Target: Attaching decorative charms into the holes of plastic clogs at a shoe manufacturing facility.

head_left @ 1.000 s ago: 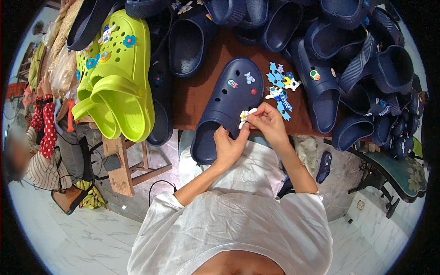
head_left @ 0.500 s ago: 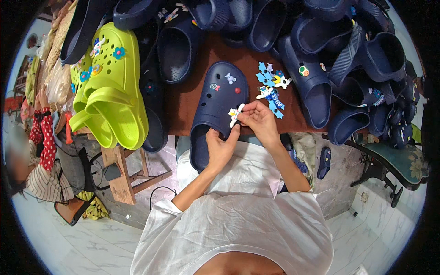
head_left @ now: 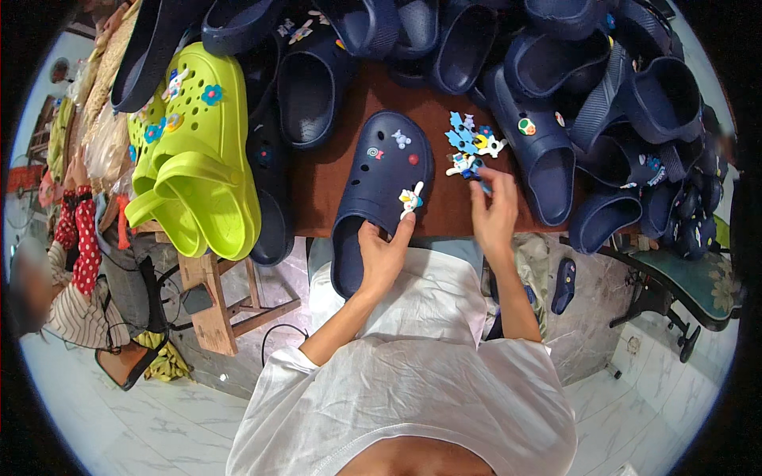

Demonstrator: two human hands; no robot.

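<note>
Steadying the navy clog [head_left: 378,181] with our left hand [head_left: 386,254]: fingers tucked into its foot opening, thumb up on the rim, so the upper is pinched between them. Clog sits mid-table, toe away from us, heel overhanging the near edge of the brown table [head_left: 446,213] above our lap.

Four charms on its upper: grey-blue bear [head_left: 401,140] near the toe, candy swirl [head_left: 374,153] to its left, red round one [head_left: 413,159] below the bear, white figure charm [head_left: 411,198] low on the right side, just by our left thumb.

Our right hand [head_left: 496,210] is over the near end of the loose charm pile [head_left: 463,143], right of the clog. Fingers bent, tips at a blue piece; can't tell if they're grasping it or just touching.

Another navy clog [head_left: 544,170] with a mushroom charm [head_left: 526,126] lies right of the pile. Lime-green clogs [head_left: 210,170] stand well to the left, flower charms on them. More navy clogs crowd the far side.
</note>
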